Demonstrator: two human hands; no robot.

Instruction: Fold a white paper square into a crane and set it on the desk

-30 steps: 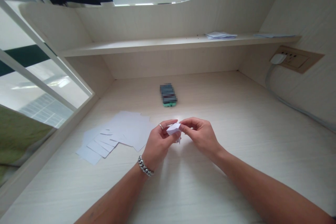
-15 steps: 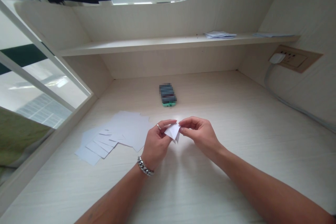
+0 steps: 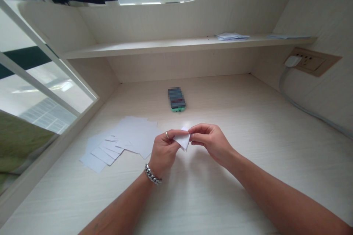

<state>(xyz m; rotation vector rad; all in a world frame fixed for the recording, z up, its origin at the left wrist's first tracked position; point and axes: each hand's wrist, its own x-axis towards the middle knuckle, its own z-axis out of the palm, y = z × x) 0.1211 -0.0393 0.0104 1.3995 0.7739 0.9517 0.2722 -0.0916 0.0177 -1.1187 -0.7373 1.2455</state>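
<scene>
Between my two hands is a small folded piece of white paper (image 3: 182, 141), held just above the desk with a pointed end downward. My left hand (image 3: 165, 148), with a ring and a chain bracelet, grips its left side, the index finger laid along the upper part. On the right edge, the thumb and fingertips of my right hand (image 3: 212, 139) pinch the paper. Some of its folds are hidden behind my fingers. Several loose white sheets (image 3: 143, 132) lie spread on the desk left of my left hand, smaller slips (image 3: 106, 152) among them.
Beyond my hands lies a blurred dark object with a green end (image 3: 178, 109) on the desk (image 3: 234, 102). Folded papers (image 3: 231, 36) rest on the shelf (image 3: 154, 47). A white plug (image 3: 292, 61) sits in the right wall socket, its grey cable (image 3: 311, 112) running down along the wall.
My left index finger has moved down across the upper part of the folded paper, whose lower flaps look closer together. My right hand's fingers have shifted slightly at the right edge.
</scene>
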